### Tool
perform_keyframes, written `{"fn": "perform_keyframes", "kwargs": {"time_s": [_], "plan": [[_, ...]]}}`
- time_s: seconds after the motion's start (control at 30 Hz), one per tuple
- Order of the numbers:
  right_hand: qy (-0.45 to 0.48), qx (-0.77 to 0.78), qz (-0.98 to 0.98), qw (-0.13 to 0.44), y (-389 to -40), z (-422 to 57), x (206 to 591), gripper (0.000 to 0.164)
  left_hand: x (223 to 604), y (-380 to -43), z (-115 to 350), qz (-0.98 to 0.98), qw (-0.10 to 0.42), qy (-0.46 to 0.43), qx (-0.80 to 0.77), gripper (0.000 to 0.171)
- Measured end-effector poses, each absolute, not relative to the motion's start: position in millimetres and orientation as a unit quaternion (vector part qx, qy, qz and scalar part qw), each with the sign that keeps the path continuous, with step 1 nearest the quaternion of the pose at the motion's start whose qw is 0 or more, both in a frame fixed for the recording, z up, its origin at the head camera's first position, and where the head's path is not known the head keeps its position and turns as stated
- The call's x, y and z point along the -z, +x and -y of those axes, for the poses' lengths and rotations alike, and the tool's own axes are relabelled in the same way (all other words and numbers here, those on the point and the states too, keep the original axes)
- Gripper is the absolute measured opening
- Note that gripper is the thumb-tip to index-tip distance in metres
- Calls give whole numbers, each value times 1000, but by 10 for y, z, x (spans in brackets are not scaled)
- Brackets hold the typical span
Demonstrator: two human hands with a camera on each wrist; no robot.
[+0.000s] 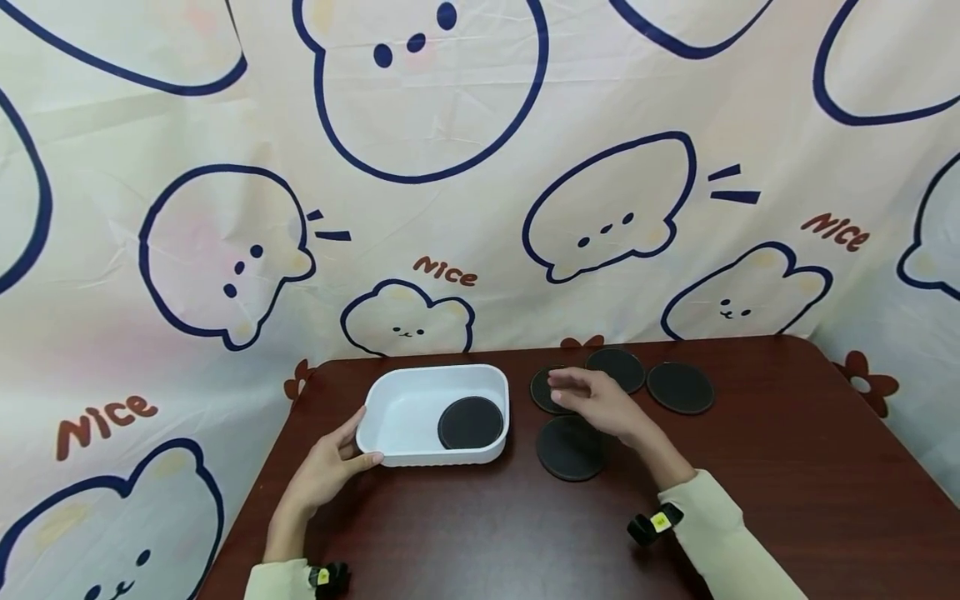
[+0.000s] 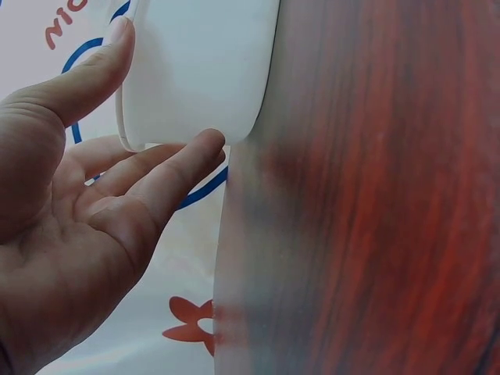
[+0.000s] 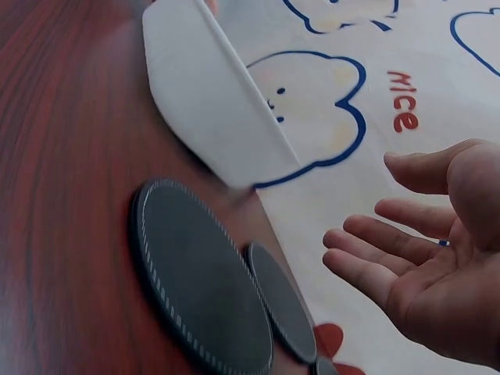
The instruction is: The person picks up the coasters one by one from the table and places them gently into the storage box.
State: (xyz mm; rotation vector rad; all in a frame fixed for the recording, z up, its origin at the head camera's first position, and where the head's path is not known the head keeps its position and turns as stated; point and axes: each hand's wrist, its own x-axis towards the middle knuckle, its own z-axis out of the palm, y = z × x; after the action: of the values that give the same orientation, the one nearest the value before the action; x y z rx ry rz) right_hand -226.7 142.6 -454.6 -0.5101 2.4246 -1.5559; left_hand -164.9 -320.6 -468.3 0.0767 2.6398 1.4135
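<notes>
A white tray stands on the left part of the table with one round black coaster lying inside at its right. My left hand grips the tray's left front corner, thumb at the front and fingers along the left side. Over the table to the right, my right hand hovers with relaxed fingers and holds nothing. Beneath and around it lie several black coasters: a front one, a left one partly covered by the fingers, a back one and a right one. Stitched edges show on the near coaster in the right wrist view.
The dark brown wooden table reaches back to a hanging cloth printed with cartoon bears. Its left edge slants just beside the left forearm. A small black device is strapped at each wrist.
</notes>
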Motion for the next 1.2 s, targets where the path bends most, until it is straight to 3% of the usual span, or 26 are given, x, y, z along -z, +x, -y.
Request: {"fn": "perform_keyframes", "kwargs": {"time_s": [0.83,1.2], "plan": [[-183,405,-894,58,-1994,-1816,4853,89,4693,-1641,3214,-875,77,28,-476,96],[-180,390,-902,45,-1978,-1795,4882,90,4681,-1645,3215,-879,72,30,-470,95]]}}
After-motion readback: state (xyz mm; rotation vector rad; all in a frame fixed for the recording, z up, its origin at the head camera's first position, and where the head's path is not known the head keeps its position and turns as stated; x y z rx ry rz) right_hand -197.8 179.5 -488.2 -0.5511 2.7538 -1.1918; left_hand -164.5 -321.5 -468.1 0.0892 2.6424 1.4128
